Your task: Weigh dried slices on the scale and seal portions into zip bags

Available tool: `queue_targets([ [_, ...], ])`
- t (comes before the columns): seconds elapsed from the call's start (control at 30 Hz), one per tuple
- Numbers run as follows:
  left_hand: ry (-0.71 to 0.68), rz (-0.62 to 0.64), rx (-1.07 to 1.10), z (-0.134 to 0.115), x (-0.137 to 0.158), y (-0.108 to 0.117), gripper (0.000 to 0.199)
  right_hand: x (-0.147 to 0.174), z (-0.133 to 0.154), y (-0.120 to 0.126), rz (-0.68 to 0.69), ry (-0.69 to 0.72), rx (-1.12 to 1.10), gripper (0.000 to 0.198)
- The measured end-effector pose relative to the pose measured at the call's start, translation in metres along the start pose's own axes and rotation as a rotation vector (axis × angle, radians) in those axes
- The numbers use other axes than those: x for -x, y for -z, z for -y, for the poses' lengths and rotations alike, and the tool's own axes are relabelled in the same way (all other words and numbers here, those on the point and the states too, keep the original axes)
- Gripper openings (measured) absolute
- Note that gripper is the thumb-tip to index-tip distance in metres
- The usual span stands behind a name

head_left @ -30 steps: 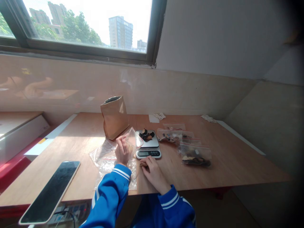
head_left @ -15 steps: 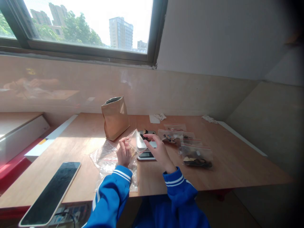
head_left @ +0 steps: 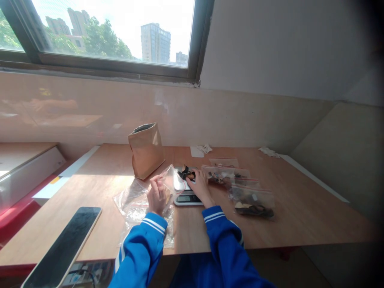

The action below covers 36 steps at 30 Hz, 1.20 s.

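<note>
My left hand [head_left: 156, 196] is closed on a clear zip bag [head_left: 169, 178], its mouth tilted toward a small digital kitchen scale [head_left: 181, 201]. On the scale's plate lies a little heap of dark and tan dried pieces [head_left: 183, 174]. My right hand [head_left: 200, 186] reaches over the plate from the right, its fingers curled around the right side of the heap. The fingertips are partly hidden behind the pieces. Under my left hand more clear plastic bags [head_left: 127, 200] lie flat.
A brown paper bag [head_left: 146, 152] stands open behind the left hand. Several filled zip bags [head_left: 253, 198] lie right of the scale. A phone [head_left: 64, 244] rests at the left front edge. Crumpled tissue [head_left: 205, 149] lies at the back by the wall.
My right hand has moved from beside the bag's mouth down to the pieces on the scale. My left hand keeps the bag in nearly the same place.
</note>
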<state>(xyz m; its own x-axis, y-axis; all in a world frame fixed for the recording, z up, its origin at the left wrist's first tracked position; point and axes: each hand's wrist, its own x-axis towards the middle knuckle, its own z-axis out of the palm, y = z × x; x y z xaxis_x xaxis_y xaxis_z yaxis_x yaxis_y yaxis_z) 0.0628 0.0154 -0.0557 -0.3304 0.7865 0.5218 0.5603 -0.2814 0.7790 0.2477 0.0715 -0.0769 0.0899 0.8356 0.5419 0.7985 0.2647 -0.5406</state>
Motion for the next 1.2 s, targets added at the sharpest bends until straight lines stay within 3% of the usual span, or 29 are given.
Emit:
queue_targets([
  [0.17,0.051,0.029,0.004,0.001,-0.001,-0.001,0.032,0.011,0.008,0.005,-0.120,-0.039,-0.057,0.027],
  [0.43,0.044,0.015,-0.056,-0.002,-0.002,0.000,0.031,0.004,0.024,0.030,-0.381,-0.074,-0.507,0.034],
  [0.5,0.035,0.035,-0.073,-0.002,-0.002,0.000,0.030,0.004,0.035,0.035,-0.327,-0.019,-0.584,0.034],
  [0.7,0.036,0.088,-0.115,-0.005,-0.002,0.001,0.029,0.016,0.063,0.040,0.032,0.095,-0.828,0.038],
  [0.83,0.037,0.067,-0.108,-0.006,-0.001,0.000,0.030,0.021,0.064,0.042,0.145,0.180,-0.765,0.044],
  [1.03,0.092,0.102,-0.034,-0.006,-0.002,0.001,0.027,0.004,0.038,0.024,-0.180,0.018,-0.584,0.040],
  [1.2,0.099,0.084,-0.014,-0.007,-0.004,0.002,0.025,-0.020,0.025,-0.005,-0.025,0.035,-0.320,0.039],
])
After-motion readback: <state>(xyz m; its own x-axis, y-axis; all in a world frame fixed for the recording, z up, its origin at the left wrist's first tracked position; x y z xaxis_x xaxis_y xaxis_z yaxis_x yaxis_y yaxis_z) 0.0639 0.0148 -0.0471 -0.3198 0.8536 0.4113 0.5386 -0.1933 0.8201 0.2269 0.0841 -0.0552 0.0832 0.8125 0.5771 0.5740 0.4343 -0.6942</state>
